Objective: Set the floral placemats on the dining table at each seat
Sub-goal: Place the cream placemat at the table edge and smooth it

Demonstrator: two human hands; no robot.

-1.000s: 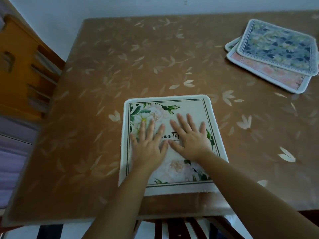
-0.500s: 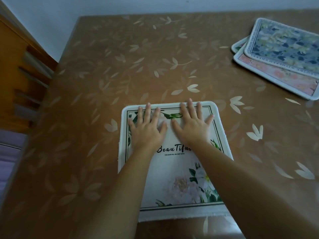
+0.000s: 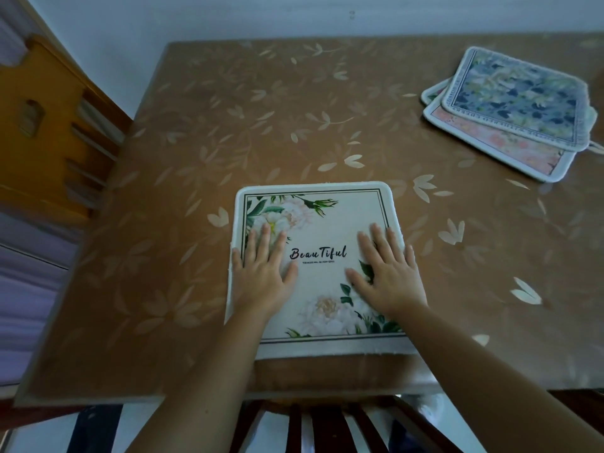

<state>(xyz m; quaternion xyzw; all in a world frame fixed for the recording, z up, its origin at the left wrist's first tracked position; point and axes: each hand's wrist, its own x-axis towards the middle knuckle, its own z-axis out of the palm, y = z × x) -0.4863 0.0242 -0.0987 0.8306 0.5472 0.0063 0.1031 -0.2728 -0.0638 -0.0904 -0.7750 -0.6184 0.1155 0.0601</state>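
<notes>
Head view: looks down over the dining table (image 3: 228,125).
Mat: white floral placemat (image 3: 313,230) lies flat by the near edge, square to the chair back (image 3: 322,426) below.
Hands: left hand (image 3: 261,276) and right hand (image 3: 389,279) rest flat on its left and right sides, fingers straight, gripping nothing; probably smoothing it.
Stack: spare placemats (image 3: 510,112) piled far right, likely awaiting other seats.

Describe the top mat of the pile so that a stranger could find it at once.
On the brown table with pale leaves, look to the far right, where mats lie in a loose pile. The top mat has a dark blue flower print, while the pink mat lies under it and the white mat lies apart, near you.
</notes>
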